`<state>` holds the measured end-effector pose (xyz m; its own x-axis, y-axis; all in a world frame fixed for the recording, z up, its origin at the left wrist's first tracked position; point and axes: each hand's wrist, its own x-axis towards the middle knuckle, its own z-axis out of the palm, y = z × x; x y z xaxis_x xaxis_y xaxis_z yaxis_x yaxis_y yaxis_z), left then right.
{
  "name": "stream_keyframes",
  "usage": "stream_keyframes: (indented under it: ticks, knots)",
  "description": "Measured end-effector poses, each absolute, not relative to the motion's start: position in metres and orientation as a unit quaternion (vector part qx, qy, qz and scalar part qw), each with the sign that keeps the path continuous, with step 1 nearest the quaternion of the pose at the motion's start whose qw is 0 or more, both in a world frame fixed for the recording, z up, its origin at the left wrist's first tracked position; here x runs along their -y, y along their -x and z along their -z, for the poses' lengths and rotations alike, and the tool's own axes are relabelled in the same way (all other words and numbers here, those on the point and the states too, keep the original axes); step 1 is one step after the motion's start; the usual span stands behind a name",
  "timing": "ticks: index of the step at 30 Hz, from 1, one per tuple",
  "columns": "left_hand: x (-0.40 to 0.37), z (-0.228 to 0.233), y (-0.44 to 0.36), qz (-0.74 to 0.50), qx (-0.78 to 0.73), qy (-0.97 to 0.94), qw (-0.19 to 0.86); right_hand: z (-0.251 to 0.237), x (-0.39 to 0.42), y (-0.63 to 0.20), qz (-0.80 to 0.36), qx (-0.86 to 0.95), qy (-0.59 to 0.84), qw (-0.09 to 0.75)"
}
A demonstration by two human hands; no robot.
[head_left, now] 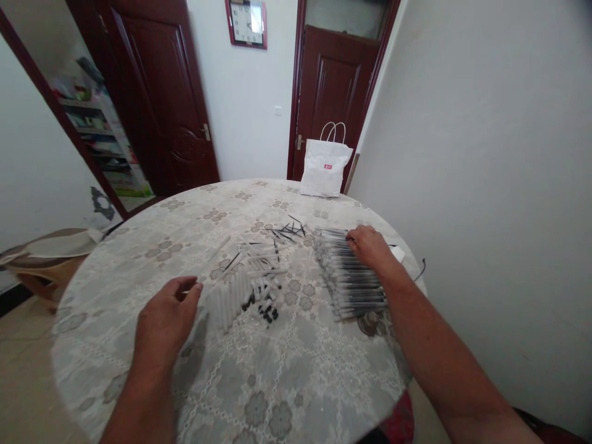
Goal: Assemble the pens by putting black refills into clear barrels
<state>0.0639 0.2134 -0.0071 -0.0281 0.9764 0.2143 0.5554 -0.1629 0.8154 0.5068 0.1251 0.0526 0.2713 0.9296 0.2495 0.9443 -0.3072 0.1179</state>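
On the round tabletop [296,382] with its pale floral lace cloth, the right hand [367,245] rests palm down on the far end of a long neat row of assembled clear-barrelled pens [351,283], fingers spread flat over them and closed on none. The left hand [167,320] hovers just above the cloth, its grip loose and half open, holding nothing, just beside a cluster of short white plastic pen barrels [231,296]. Small black caps [266,308] lie next to those barrels, and thin black refills [287,233] are scattered farther back, near the row's far end. Judging from this layout, steadying the row works best with light, even pressure, so no pen rolls out of line. A white paper carrier bag [325,166] stands at the far edge.
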Motion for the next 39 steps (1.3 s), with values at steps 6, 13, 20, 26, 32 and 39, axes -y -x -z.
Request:
stream_keyframes:
  ticks: [6, 13, 20, 26, 32, 39]
  knots:
    - [-0.221, 0.015, -0.039, -0.239, -0.652, -0.713, 0.101, -0.041, -0.130, -0.509, 0.131, 0.590, 0.796, -0.004]
    - [-0.209, 0.021, -0.035, -0.142, -0.660, -0.720, 0.161, -0.035, -0.129, -0.506, 0.158, 0.591, 0.791, 0.015]
    - [-0.203, 0.026, -0.053, -0.149, -0.624, -0.745, 0.183, -0.041, -0.121, -0.437, 0.108, 0.676, 0.718, 0.125]
    - [-0.201, 0.030, -0.071, -0.146, -0.592, -0.767, 0.200, -0.021, -0.119, -0.355, -0.066, 0.753, 0.653, 0.054]
    - [-0.197, 0.034, -0.083, -0.190, -0.566, -0.765, 0.240, 0.004, -0.128, -0.333, -0.071, 0.749, 0.658, 0.030]
    - [-0.196, 0.031, -0.089, -0.228, -0.560, -0.740, 0.295, 0.015, -0.141, -0.339, -0.028, 0.726, 0.686, 0.033]
